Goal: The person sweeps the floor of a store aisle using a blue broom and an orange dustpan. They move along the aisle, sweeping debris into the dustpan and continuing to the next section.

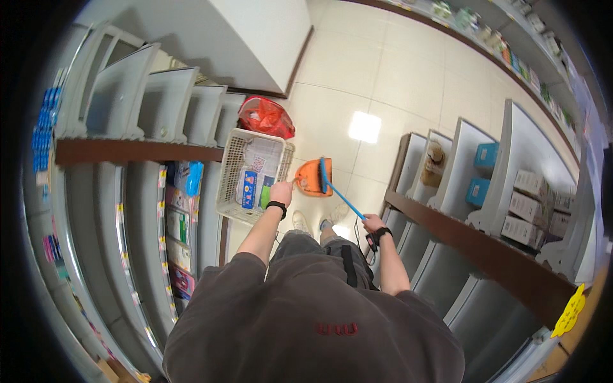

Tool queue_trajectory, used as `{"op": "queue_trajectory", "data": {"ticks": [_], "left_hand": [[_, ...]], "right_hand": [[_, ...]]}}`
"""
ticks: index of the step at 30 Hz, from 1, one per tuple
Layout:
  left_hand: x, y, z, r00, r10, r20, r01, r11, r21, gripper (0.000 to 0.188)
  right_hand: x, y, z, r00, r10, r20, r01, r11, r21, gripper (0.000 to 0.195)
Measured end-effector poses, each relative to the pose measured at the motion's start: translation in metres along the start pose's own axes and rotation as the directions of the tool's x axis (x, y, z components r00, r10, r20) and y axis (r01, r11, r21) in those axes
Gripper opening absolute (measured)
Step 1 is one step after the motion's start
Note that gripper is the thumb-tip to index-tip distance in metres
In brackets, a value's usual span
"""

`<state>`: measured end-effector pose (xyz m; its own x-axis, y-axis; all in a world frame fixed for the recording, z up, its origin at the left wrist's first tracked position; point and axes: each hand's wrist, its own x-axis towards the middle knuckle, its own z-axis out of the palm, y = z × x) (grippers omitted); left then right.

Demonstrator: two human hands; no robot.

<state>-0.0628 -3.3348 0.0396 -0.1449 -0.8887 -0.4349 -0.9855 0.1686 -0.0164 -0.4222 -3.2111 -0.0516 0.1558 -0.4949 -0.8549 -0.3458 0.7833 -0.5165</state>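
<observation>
My left hand (pixel 281 194) is closed around the handle of an orange dustpan (pixel 309 178), beside the rim of a basket. In my right hand (pixel 373 224) is the blue stick of a broom (pixel 346 201). The broom's blue head, with dark bristles, lies across the right part of the dustpan. Whether the pan touches the floor tiles (pixel 342 167) I cannot tell. A white plastic basket (pixel 221 191) stands left of the dustpan, holding a blue printed packet (pixel 249 189), a green item (pixel 265 196) and papers. Part of its contents is hidden behind my left hand.
A red plastic bag (pixel 266 117) sits beyond the basket, near a white pillar (pixel 268 38). Shelving with packaged goods (pixel 180 227) lines my left. On the right, shelves (pixel 445 215) carry blue boxes (pixel 486 154) and white boxes (pixel 522 206). Another stocked shelf (pixel 507 62) runs along the far right.
</observation>
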Motion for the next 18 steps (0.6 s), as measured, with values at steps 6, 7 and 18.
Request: {"op": "queue_trajectory", "data": {"ticks": [6,7,18], "left_hand": [[0.001,-0.006,-0.024,0.998,0.007,-0.067,-0.005,1.000,0.030,0.020],[0.004,-0.008,-0.027,0.996,0.005,-0.092,-0.002,0.999,0.039,0.019],[0.072,-0.008,-0.088,0.965,0.018,-0.261,-0.032,0.998,-0.052,0.017]], "right_hand": [[-0.033,0.005,-0.061,0.977,0.044,-0.207,-0.058,0.996,-0.065,0.020],[-0.033,0.000,-0.070,0.976,0.039,-0.216,-0.054,0.997,-0.063,0.019],[0.015,-0.037,-0.097,0.859,0.247,-0.447,-0.249,0.967,0.057,0.018]]}}
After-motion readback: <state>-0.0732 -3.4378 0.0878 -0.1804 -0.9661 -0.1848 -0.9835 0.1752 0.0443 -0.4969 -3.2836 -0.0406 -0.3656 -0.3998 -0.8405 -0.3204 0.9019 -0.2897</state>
